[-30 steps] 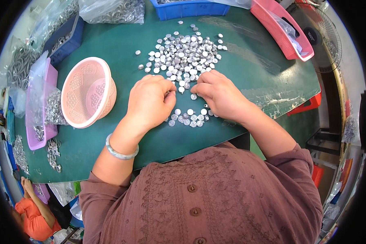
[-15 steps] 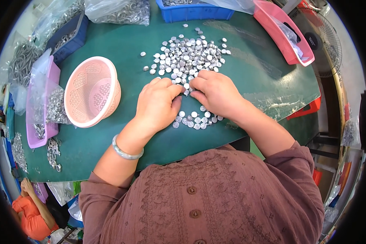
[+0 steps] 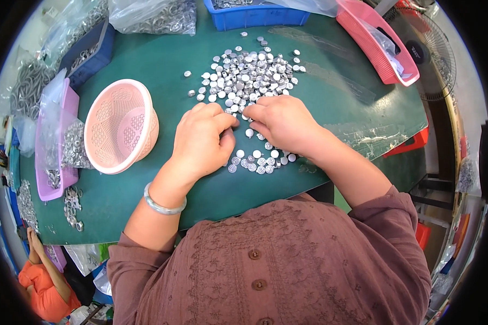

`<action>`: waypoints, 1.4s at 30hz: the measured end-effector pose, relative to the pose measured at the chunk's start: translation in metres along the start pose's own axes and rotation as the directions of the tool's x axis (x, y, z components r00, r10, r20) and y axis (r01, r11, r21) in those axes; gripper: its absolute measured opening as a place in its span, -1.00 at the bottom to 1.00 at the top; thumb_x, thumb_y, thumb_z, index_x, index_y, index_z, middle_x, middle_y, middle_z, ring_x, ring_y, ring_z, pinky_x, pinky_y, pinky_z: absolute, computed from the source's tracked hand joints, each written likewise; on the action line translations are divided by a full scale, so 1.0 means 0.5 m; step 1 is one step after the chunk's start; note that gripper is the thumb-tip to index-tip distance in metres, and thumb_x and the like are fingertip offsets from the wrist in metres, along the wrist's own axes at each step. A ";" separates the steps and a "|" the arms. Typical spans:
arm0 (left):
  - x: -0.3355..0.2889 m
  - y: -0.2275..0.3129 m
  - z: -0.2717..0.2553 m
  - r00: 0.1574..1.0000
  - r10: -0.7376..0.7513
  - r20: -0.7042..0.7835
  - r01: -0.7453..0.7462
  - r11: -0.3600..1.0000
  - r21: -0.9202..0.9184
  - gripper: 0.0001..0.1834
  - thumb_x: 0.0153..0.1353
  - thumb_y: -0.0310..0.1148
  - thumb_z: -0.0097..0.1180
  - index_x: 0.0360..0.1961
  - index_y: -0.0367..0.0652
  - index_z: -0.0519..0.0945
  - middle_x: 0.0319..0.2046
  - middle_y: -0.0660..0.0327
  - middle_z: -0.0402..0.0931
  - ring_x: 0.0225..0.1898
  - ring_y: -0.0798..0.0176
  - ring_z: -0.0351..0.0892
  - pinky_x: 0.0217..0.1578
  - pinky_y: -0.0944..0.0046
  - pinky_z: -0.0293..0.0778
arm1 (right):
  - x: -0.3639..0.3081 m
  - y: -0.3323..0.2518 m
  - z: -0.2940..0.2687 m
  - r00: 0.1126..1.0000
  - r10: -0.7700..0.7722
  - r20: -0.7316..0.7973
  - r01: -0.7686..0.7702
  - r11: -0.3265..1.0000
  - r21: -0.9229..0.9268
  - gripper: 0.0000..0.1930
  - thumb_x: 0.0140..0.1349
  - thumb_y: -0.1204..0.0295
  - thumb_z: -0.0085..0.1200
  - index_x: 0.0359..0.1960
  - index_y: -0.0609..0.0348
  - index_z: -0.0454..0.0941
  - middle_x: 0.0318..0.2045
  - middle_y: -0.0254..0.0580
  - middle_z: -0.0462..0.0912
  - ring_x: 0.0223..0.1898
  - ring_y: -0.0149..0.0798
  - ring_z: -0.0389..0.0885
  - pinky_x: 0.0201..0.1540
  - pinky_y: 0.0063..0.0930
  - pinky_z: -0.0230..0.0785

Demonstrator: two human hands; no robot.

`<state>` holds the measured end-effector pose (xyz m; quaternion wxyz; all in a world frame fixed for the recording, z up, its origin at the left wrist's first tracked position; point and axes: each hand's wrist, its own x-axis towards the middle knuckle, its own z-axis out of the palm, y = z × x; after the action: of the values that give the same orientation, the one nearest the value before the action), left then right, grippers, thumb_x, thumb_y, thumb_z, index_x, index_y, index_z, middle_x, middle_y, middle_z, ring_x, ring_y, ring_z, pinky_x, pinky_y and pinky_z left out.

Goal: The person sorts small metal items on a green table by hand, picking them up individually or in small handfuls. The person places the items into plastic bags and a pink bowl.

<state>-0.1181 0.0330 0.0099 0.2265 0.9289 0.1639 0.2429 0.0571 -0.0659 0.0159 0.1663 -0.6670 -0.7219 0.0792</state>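
Note:
A heap of small round silver buttons [image 3: 246, 76] lies on the green table top. My left hand [image 3: 203, 138] is at the heap's near left edge, its fingers curled and thumb bent inward; whatever its fingertips hold is hidden. Opposite it, my right hand [image 3: 284, 123] has thumb and forefinger drawn together at the near edge of the heap, touching the buttons there. What lies in that pinch is too small to make out. One single button [image 3: 249, 132] sits between the hands. Nearer to me, a smaller group of buttons [image 3: 261, 161] lies in loose rows, several with a patterned face up.
A peach openwork basket [image 3: 95, 154] stands left of my hands, beside a lilac tray [image 3: 51, 194] with bagged metal parts. Blue bins [image 3: 255, 20] and a pink basket [image 3: 371, 51] line the far side. A fan [image 3: 431, 59] stands at right; another person [image 3: 46, 287] sits lower left.
My left hand has drawn slightly left and away from the right hand. The right fingertips have shifted a little left, and a single button now shows between the hands.

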 end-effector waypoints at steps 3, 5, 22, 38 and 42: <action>-0.001 0.001 0.000 1.000 -0.006 -0.005 0.006 1.000 -0.006 -0.83 -0.11 -0.57 0.13 -0.43 -0.14 0.64 -0.54 0.22 0.43 -0.40 0.11 0.43 -0.36 0.16 0.38 | -0.002 -0.004 -0.010 0.999 -0.020 0.033 0.020 1.000 -0.002 -0.88 0.07 0.38 0.14 -0.36 0.07 0.55 -0.44 -0.22 0.56 -0.32 -0.08 0.59 -0.25 -0.21 0.43; 0.001 0.001 -0.002 0.998 0.000 -0.057 0.001 1.000 0.025 -0.83 -0.10 -0.55 0.15 -0.40 -0.14 0.62 -0.54 0.22 0.42 -0.40 0.13 0.43 -0.38 0.17 0.38 | -0.010 -0.002 -0.026 0.990 -0.020 0.139 0.008 0.996 0.091 -0.88 0.07 0.39 0.14 -0.34 0.09 0.56 -0.41 -0.20 0.57 -0.31 -0.06 0.58 -0.23 -0.20 0.42; -0.001 -0.014 -0.031 0.976 -0.183 0.117 0.170 0.979 0.109 -0.79 -0.13 -0.52 0.26 -0.39 -0.19 0.55 -0.47 0.17 0.47 -0.34 0.09 0.47 -0.30 0.15 0.39 | 0.015 -0.013 -0.024 0.998 -0.048 0.035 0.043 0.992 0.120 -0.88 0.12 0.43 0.07 -0.29 0.08 0.56 -0.38 -0.19 0.57 -0.26 -0.06 0.59 -0.23 -0.21 0.44; -0.005 -0.017 -0.036 0.966 -0.177 0.188 0.184 0.983 -0.021 -0.68 -0.12 -0.52 0.28 -0.27 -0.27 0.55 -0.42 0.10 0.46 -0.31 0.06 0.48 -0.27 0.16 0.42 | 0.064 -0.021 -0.017 0.978 0.036 0.204 -0.049 0.997 0.059 -0.93 0.09 0.41 0.06 -0.44 0.11 0.50 -0.53 -0.13 0.59 -0.39 0.01 0.59 -0.34 -0.15 0.41; -0.007 -0.017 -0.025 0.977 -0.085 0.194 0.097 0.994 -0.049 -0.73 -0.06 -0.53 0.24 -0.24 -0.24 0.61 -0.41 0.10 0.47 -0.30 0.04 0.50 -0.29 0.18 0.42 | 0.046 -0.009 -0.033 0.949 0.023 0.313 -0.062 0.992 0.114 -0.91 0.09 0.41 0.06 -0.40 0.10 0.55 -0.51 -0.11 0.60 -0.39 0.02 0.59 -0.33 -0.17 0.41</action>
<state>-0.1293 0.0427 0.0142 0.2790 0.9325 0.1765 0.1465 0.0575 -0.0451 0.0359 0.0894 -0.6501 -0.7183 0.2311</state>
